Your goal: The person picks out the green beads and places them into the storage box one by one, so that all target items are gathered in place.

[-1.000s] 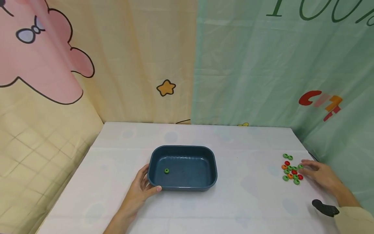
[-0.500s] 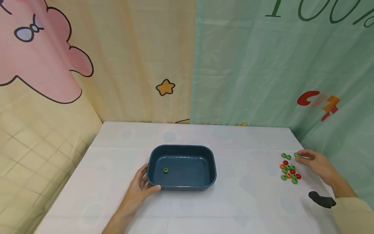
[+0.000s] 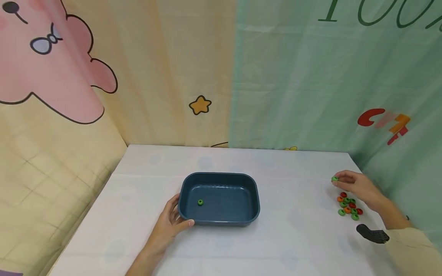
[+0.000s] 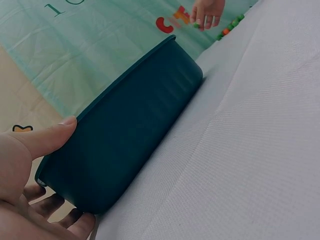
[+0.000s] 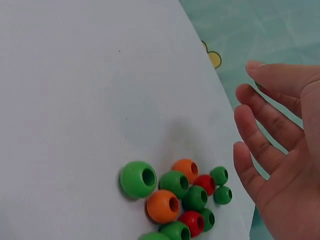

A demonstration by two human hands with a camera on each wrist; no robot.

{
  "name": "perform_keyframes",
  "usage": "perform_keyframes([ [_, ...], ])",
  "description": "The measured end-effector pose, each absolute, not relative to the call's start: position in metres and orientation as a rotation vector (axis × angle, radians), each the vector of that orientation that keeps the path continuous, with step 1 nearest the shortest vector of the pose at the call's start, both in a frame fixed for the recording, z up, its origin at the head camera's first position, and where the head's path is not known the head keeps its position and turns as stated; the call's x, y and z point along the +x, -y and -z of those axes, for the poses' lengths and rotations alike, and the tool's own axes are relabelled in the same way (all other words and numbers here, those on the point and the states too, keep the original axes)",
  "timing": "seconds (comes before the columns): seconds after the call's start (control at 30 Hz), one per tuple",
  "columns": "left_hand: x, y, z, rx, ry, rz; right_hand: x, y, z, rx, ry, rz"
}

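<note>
My left hand [image 3: 167,226] grips the left end of a dark blue rectangular tub [image 3: 219,221], thumb over its near rim and the other fingers along its side. One green bead [image 3: 200,202] lies in the tub, towards its left. At the back right, my right hand [image 3: 359,188] pinches a green bead [image 3: 334,178] between thumb and fingertip, raised over the table. In the right wrist view that bead is almost hidden by the thumb. Just below the hand sits a cluster of red, orange [image 5: 163,206] and green [image 5: 138,180] beads with holes.
A white cloth covers the table [image 3: 286,237]. Two green beads [image 5: 223,195] lie apart from the cluster in the right wrist view; my hand hides them in the head view. A black curved piece [image 3: 373,234] sticks out by the right sleeve. Printed curtains [image 3: 293,76] hang behind the table.
My right hand has lifted the green bead away from the right side of the cluster and carried it towards the back and left. The left hand still holds the tub in place.
</note>
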State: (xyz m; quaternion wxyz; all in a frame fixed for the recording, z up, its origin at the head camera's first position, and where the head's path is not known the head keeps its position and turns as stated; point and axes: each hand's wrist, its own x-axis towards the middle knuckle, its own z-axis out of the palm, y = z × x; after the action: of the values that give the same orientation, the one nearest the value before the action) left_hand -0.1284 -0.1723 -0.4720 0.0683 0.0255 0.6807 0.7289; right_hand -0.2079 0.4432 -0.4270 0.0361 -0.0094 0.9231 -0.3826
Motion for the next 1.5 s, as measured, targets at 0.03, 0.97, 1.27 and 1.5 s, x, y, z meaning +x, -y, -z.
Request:
perform_keyframes([
  [0.03, -0.128, 0.173, 0.472, 0.072, -2.048, -2.2, -0.211, -0.438, 0.426, -0.039, -2.828, 1.178],
  [0.97, -0.128, 0.172, 0.472, 0.044, -2.045, -2.191, -0.266, -0.303, 0.411, -0.432, -2.745, 1.235],
  [1.27, -0.129, 0.174, 0.475, 0.018, -2.039, -2.186, -0.278, -0.254, 0.409, -0.61, -2.646, 1.199],
  [1.5, -0.131, 0.172, 0.474, 0.059, -2.045, -2.184, -0.283, -0.223, 0.398, -0.752, -2.576, 1.238],
])
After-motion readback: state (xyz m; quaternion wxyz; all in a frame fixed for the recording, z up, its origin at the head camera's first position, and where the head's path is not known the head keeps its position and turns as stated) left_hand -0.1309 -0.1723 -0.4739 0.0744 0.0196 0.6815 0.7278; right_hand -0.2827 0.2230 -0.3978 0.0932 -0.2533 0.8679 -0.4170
